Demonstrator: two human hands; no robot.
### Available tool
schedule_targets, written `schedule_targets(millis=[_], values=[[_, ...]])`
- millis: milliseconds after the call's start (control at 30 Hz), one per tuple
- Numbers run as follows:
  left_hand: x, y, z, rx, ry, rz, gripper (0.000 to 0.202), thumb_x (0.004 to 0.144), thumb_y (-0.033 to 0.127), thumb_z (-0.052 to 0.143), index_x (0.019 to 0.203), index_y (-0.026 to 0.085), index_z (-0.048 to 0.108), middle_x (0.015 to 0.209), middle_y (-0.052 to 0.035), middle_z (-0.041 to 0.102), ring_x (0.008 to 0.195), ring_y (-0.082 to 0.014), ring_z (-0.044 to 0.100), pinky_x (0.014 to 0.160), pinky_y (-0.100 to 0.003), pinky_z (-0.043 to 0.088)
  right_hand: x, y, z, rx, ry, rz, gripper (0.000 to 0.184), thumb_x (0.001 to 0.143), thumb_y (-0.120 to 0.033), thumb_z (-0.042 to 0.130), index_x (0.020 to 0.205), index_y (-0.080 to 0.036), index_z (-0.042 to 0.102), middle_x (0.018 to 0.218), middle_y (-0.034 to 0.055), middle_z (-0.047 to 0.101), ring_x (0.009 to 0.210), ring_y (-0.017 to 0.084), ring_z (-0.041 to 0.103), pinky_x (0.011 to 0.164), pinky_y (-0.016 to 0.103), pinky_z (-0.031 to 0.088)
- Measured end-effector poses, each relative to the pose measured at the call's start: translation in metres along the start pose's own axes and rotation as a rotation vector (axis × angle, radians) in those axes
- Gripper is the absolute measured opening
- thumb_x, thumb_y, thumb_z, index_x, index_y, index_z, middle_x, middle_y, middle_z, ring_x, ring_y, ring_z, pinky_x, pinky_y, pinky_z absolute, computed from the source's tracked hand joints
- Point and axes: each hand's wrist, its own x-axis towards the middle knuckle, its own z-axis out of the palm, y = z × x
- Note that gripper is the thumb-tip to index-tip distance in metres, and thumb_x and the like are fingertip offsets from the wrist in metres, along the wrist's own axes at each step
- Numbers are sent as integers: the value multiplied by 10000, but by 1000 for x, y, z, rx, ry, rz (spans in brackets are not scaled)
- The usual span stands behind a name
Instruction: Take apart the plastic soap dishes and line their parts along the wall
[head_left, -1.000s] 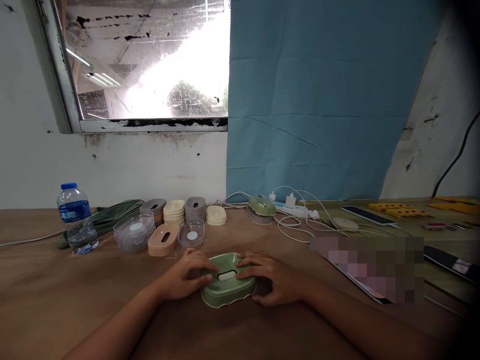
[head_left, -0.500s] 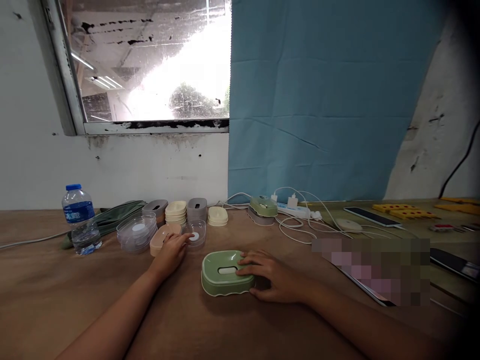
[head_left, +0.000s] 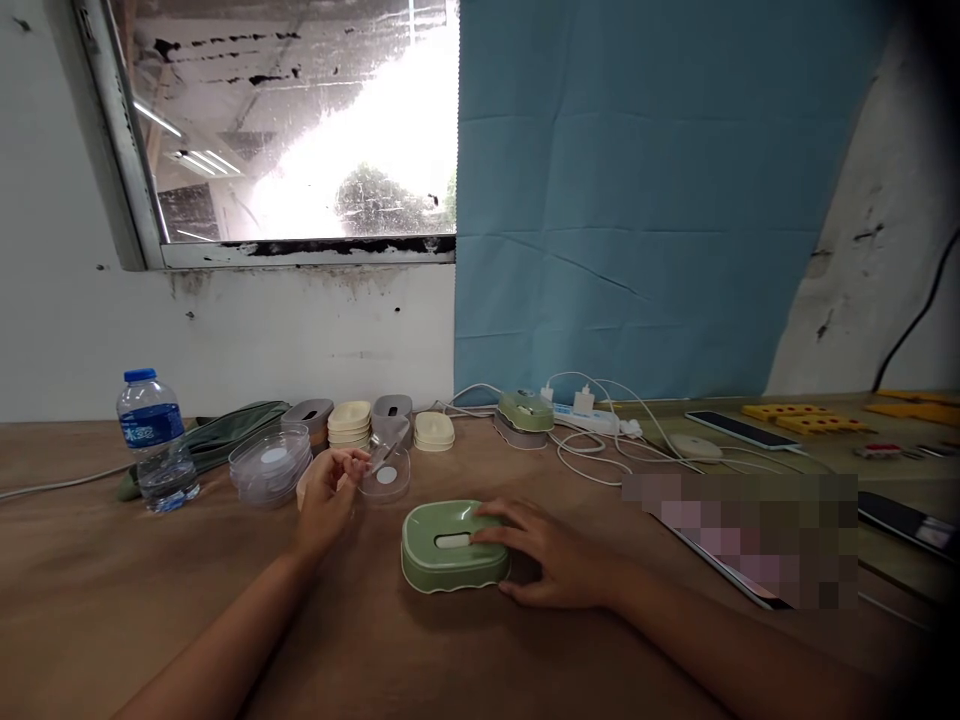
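Observation:
My left hand is raised above the table with its fingers pinched on the edge of a clear plastic dish, which is tilted up. Just below it lies another clear dish with a white round spot. A peach-coloured box is mostly hidden behind my left hand. My right hand grips the right end of a green oval soap box, fingers on top and thumb low at the side. The green box sits on the table, a pale insert showing in its slot.
Stacked clear dishes, cream boxes and grey boxes stand at the back left, beside a water bottle. A green-and-grey box stack, a power strip with white cables and a phone lie at the back right.
My left hand has lifted and turned, pulling a clear dish up off the one below it. My right hand and the green soap box stay in place.

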Motion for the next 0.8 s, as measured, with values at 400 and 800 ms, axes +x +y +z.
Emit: schedule_targets(millis=[400, 800], values=[[-18, 29, 18, -815, -245, -556, 285, 625, 169, 731, 681, 160, 453, 797, 21, 589, 784, -118, 618, 787, -228, 458, -4, 7, 5, 6, 138, 50, 617, 794, -397, 538, 1339, -270, 277, 1436, 82, 45, 1299, 277, 196, 1021, 426, 274], [-21, 8, 15, -447, -477, -481, 284, 701, 289, 670, 913, 190, 510, 832, 6, 562, 792, -107, 541, 758, -252, 421, -5, 11, 6, 186, -18, 163, 625, 793, -429, 542, 1346, -294, 285, 1441, 70, 57, 1295, 273, 219, 1028, 426, 266]])
